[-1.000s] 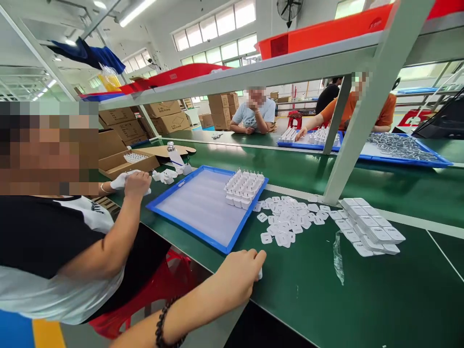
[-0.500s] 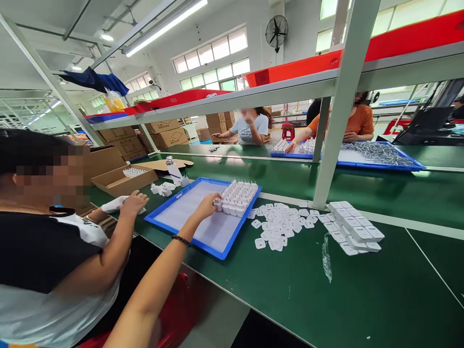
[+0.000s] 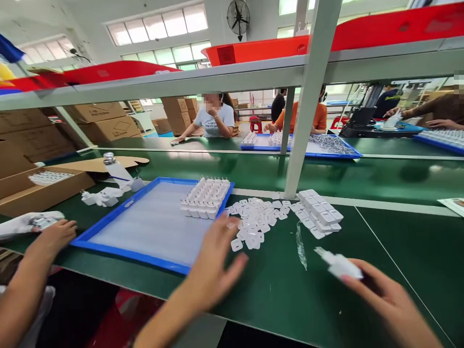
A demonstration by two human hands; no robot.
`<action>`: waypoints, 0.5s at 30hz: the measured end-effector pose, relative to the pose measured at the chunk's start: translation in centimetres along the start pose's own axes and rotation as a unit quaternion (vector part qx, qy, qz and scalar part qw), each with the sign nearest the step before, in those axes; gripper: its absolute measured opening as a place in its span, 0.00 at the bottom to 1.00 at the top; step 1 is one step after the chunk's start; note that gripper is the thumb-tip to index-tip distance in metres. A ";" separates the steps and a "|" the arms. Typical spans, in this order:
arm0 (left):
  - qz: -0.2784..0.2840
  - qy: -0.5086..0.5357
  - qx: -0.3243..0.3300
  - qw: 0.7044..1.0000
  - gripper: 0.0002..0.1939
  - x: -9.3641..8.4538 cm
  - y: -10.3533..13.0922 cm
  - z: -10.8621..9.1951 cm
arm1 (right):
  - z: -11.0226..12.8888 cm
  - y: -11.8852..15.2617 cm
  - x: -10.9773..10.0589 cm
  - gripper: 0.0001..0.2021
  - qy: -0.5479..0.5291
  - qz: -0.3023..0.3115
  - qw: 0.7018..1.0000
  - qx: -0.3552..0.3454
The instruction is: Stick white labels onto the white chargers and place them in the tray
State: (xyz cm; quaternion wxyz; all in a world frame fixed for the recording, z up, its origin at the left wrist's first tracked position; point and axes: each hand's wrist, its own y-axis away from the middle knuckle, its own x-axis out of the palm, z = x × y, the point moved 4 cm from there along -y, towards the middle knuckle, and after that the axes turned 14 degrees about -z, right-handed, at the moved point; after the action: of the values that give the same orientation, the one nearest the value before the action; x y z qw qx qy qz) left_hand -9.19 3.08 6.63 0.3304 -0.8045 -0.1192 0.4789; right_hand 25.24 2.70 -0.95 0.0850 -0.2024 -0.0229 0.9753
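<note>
My left hand (image 3: 217,263) reaches over the near right corner of the blue-rimmed tray (image 3: 134,257), thumb and fingers spread, slightly blurred. Its fingertips are close to a loose pile of thin white square plates (image 3: 253,217); I cannot tell whether they touch any. Several white plugs (image 3: 205,198) with pins pointing up stand in rows at the tray's far right. On the right, my right hand (image 3: 389,295) grips a white plug (image 3: 342,267) between thumb and fingers above the green table, its narrower end pointing left and away from me.
Stacked white square pieces (image 3: 321,212) lie right of the pile, near a clear plastic strip (image 3: 300,249). A shelf post (image 3: 302,106) rises behind. On the left are a co-worker's hand (image 3: 54,237), a cardboard box (image 3: 54,191) and a bottle (image 3: 114,166). Other people sit opposite.
My left hand has left the plugs in the tray and moved right towards the plates, its fingers opening. My right hand has come into view with a plug. The view has turned right.
</note>
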 end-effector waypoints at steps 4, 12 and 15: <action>0.144 0.086 0.103 0.980 0.25 4.4 3.9 -7.3 | 7.0 1.0 8.1 0.14 -0.049 0.218 0.974 -0.028; 0.091 0.317 -0.319 0.888 0.13 5.2 5.5 -1.1 | 7.4 -8.1 13.6 0.12 0.084 0.258 0.950 -0.157; 0.066 0.388 -0.388 0.833 0.18 5.9 6.9 0.1 | 7.2 -10.8 15.7 0.15 0.120 0.232 0.947 -0.187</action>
State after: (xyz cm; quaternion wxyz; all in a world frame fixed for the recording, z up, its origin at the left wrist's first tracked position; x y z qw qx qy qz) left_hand -7.13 0.87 -1.93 -0.0223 -0.9924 -0.1037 0.0627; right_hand 9.87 15.97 0.37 -0.1810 -0.3303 -0.1467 0.9146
